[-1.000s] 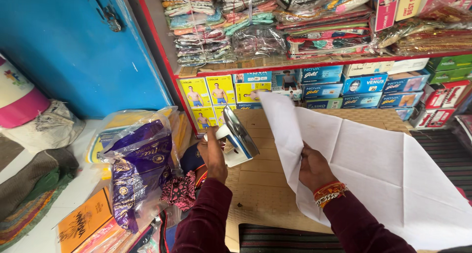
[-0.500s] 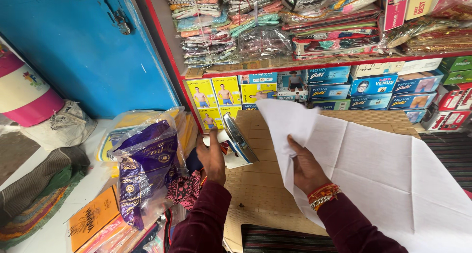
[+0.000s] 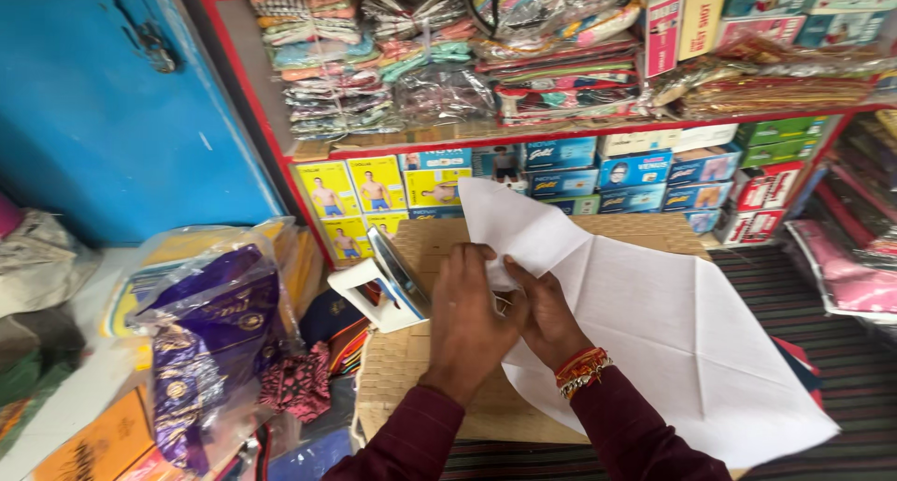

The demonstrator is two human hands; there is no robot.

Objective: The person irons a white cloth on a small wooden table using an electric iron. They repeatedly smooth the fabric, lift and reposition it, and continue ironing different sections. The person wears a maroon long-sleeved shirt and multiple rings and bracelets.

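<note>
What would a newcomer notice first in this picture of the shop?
First, the large white creased cloth spread over the woven tan board in the middle, with the left hand and right hand gripping its edge together. Beside the left hand a white electric iron stands on end. Behind, red shelves hold packed fabrics and coloured boxes.

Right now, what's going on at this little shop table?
A person in maroon sleeves has both hands on a creased white cloth spread over a woven tan board. The left hand and right hand meet at the cloth's near edge, pinching it. A white electric iron stands tilted on its heel just left of them, untouched.
</note>
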